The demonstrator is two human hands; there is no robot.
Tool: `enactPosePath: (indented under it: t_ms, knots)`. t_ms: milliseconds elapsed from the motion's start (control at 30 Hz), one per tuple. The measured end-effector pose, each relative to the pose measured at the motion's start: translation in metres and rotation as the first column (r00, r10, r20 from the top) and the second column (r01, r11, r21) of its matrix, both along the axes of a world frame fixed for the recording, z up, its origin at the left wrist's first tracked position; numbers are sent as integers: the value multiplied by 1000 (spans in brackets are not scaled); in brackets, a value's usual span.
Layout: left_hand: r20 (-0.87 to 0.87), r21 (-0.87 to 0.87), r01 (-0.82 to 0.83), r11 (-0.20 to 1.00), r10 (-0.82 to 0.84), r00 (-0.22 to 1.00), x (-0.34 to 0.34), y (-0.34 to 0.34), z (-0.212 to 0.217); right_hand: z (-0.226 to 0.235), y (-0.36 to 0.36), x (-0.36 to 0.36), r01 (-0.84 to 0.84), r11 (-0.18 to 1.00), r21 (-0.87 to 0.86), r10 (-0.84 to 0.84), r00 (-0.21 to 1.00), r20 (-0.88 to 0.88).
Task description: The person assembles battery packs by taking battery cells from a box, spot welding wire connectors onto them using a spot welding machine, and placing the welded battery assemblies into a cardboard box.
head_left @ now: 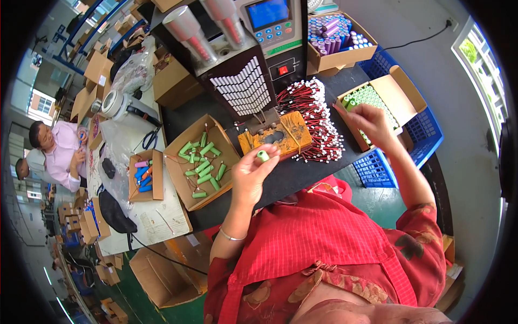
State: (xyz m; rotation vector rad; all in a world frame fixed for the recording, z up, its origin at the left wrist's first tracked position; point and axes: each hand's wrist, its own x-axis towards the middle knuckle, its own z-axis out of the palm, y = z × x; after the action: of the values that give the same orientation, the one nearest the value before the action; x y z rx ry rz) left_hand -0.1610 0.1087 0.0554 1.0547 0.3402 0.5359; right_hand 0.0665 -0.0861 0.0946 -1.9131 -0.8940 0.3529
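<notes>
My left hand (252, 171) is closed round a small green battery cell (263, 156), its end showing between thumb and fingers. It is just in front of the yellow, worn block (286, 134) at the foot of the spot welder (244, 86). Out to the right, my right hand (372, 123) is raised with its fingers pinched together; what is at the tips is too small to make out. It is between a heap of red and black wire leads (313, 116) with white connectors and a carton of upright green cells (372, 102).
At left, an open carton (183, 178) holds loose green cells with leads. A smaller box (145, 178) has blue and orange cells. Purple cells fill a carton (337, 40) at the back right. A blue crate (426, 129) stands right. Another person (56, 148) sits far left.
</notes>
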Motion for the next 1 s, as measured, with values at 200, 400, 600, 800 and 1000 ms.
enactPosePath:
  t_ms: [200, 400, 600, 800, 1000]
  knots:
    - [11, 46, 82, 996, -83, 997, 23, -22, 6, -25, 3, -67, -270, 963, 24, 261, 902, -345]
    - [-38, 15, 62, 998, -62, 997, 19, -33, -8, -31, 29, -95, -409, 888, 209, 459, 779, -427]
    - [-6, 230, -90, 969, 94, 996, 15, -15, 2, -21, 58, -95, -196, 975, 108, 224, 843, -489]
    - [2, 783, -202, 588, 322, 947, 31, 16, 1, -9, 77, -63, -288, 950, 119, 311, 873, -377]
    - [-1, 838, -185, 514, 341, 940, 37, 18, 6, 5, 95, -57, -372, 928, -9, 332, 841, -426]
